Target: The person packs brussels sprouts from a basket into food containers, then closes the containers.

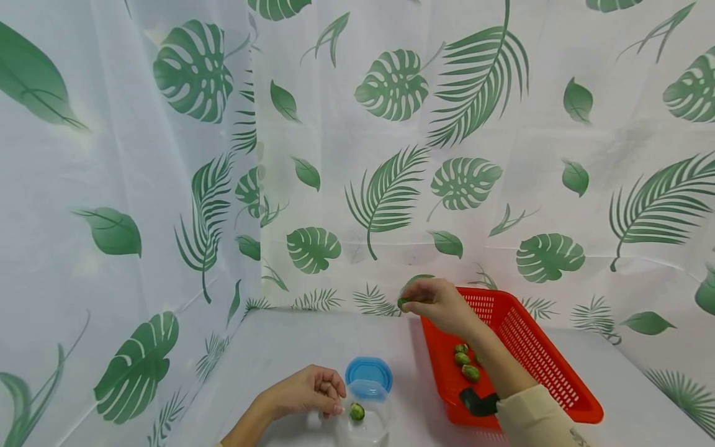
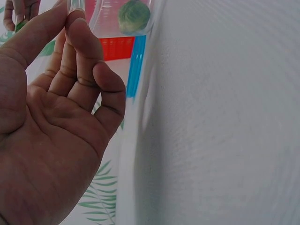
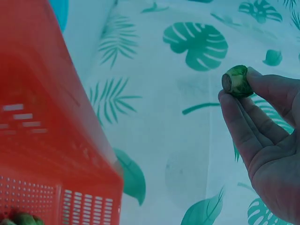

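My right hand (image 1: 438, 304) pinches a Brussels sprout (image 3: 237, 81) between thumb and fingertips, raised above the left rim of the red basket (image 1: 558, 363). With thumb and fingers, my left hand (image 1: 310, 391) grips the left rim of a clear plastic container (image 1: 377, 428). One Brussels sprout (image 1: 357, 411) lies inside that container; it also shows in the left wrist view, through the clear wall. Several more Brussels sprouts (image 1: 470, 372) lie in the basket, partly hidden by my right forearm.
Behind the clear container lies a blue lid (image 1: 368, 372) on the white table (image 1: 268, 347). A dark green object (image 1: 477, 403) sits at the basket's near end, partly covered by the sleeve. Leaf-printed sheets (image 1: 391, 186) stand behind and at the left.
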A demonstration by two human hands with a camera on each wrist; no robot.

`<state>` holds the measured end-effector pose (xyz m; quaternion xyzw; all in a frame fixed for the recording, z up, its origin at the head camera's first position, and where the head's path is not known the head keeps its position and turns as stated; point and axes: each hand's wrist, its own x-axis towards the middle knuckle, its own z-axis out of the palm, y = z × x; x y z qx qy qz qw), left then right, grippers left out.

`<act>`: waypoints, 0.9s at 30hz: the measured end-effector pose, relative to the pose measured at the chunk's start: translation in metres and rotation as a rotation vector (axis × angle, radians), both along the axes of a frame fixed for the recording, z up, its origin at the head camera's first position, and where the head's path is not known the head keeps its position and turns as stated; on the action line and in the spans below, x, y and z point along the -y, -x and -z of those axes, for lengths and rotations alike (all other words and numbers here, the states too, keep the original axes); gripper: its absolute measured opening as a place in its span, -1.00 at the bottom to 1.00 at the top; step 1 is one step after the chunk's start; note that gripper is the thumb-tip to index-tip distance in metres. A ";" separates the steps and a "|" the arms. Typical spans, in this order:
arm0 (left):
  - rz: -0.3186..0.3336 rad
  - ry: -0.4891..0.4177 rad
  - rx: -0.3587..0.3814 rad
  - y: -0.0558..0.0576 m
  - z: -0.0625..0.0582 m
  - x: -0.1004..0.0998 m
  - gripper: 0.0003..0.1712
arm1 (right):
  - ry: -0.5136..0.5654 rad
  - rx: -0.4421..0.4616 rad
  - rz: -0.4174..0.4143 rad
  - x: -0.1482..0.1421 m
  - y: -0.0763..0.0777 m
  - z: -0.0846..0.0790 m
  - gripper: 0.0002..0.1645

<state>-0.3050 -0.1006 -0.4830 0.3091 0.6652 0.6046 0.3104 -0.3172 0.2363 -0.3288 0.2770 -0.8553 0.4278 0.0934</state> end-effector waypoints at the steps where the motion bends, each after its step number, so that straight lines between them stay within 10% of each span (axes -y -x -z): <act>1: -0.001 0.000 0.000 0.000 0.000 0.000 -0.70 | 0.001 -0.006 -0.007 0.001 0.000 0.001 -0.81; 27: -0.010 0.006 0.011 -0.002 -0.002 0.000 -0.70 | -0.024 -0.029 -0.006 0.028 -0.015 0.030 -0.81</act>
